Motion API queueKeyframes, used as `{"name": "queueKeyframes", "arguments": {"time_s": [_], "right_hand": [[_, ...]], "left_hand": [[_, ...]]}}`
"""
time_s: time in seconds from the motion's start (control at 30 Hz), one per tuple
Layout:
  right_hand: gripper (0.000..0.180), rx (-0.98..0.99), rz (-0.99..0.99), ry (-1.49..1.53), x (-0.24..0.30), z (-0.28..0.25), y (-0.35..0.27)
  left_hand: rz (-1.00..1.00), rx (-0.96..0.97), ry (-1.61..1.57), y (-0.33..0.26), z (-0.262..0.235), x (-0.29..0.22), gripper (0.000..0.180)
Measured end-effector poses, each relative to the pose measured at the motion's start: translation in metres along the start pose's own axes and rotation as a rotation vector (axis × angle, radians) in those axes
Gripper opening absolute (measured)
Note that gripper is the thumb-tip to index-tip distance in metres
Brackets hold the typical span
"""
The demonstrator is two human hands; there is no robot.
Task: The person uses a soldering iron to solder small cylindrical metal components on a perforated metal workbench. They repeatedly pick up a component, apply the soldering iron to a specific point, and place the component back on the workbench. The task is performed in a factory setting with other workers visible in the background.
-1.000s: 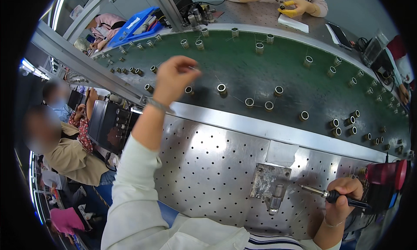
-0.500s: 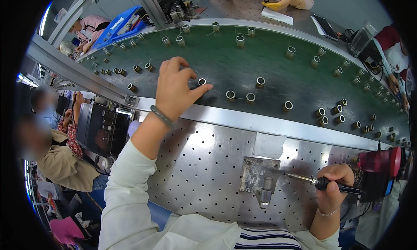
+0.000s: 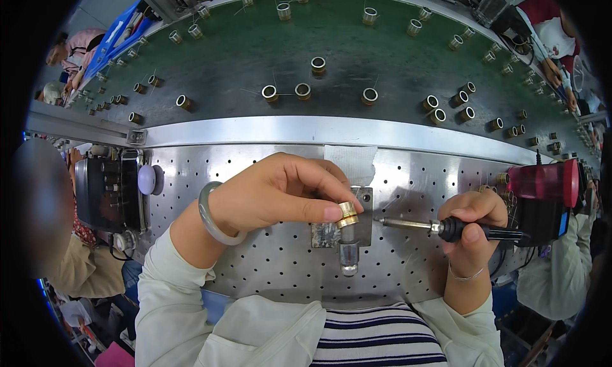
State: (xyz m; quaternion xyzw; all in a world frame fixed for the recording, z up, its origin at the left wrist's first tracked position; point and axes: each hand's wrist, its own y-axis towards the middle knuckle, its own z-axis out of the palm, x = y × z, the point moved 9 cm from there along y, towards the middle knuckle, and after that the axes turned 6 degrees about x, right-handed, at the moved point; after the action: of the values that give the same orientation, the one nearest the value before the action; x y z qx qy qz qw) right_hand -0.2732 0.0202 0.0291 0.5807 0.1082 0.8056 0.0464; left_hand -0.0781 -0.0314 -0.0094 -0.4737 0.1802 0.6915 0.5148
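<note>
My left hand [image 3: 280,191] pinches a small brass-coloured ring part [image 3: 347,212] between thumb and fingers, right over a metal fixture block [image 3: 364,230] on the perforated steel worktop [image 3: 223,271]. A pale bangle sits on that wrist. My right hand [image 3: 468,217] grips a black-handled soldering iron [image 3: 446,227]; its metal tip points left, a short gap from the fixture. A rounded metal pin [image 3: 349,255] sticks out below the block.
A green conveyor belt [image 3: 242,48] behind the worktop carries several small metal ring parts [image 3: 303,90]. A red device [image 3: 542,182] stands at the right, a dark box with a round knob [image 3: 111,188] at the left. Other people work at both sides.
My left hand came back from the green belt with a ring part and now holds it at the fixture. My right hand kept the iron, its tip still pointing at the fixture.
</note>
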Motion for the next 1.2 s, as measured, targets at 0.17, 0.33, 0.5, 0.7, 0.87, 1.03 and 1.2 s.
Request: {"name": "queueKeyframes", "arguments": {"time_s": [0.17,0.33,0.5,0.7,0.87,1.03,1.2], "right_hand": [[0.018,0.007,0.039,0.074,0.000,0.008,-0.001],[0.019,0.087,0.014,0.104,-0.002,0.012,0.000],[0.021,0.127,-0.019,0.097,-0.001,0.014,0.000],[0.023,0.140,-0.028,0.052,-0.002,0.015,-0.001],[0.026,0.153,-0.024,0.038,-0.002,0.017,-0.002],[0.026,0.218,-0.103,-0.024,0.003,0.019,0.000],[0.028,0.260,-0.143,-0.035,0.005,0.021,0.000]], "left_hand": [[0.019,0.034,-0.079,0.002,0.003,0.006,0.029],[0.012,0.091,-0.103,0.007,0.008,0.012,0.030],[0.052,0.017,-0.146,0.009,0.010,0.008,0.027],[0.192,-0.024,-0.058,0.006,0.009,-0.006,0.018],[0.226,-0.075,-0.015,0.003,0.006,-0.010,0.015],[0.249,-0.068,-0.006,0.002,0.005,-0.011,0.016],[0.275,-0.047,0.005,0.002,0.005,-0.011,0.018]]}}
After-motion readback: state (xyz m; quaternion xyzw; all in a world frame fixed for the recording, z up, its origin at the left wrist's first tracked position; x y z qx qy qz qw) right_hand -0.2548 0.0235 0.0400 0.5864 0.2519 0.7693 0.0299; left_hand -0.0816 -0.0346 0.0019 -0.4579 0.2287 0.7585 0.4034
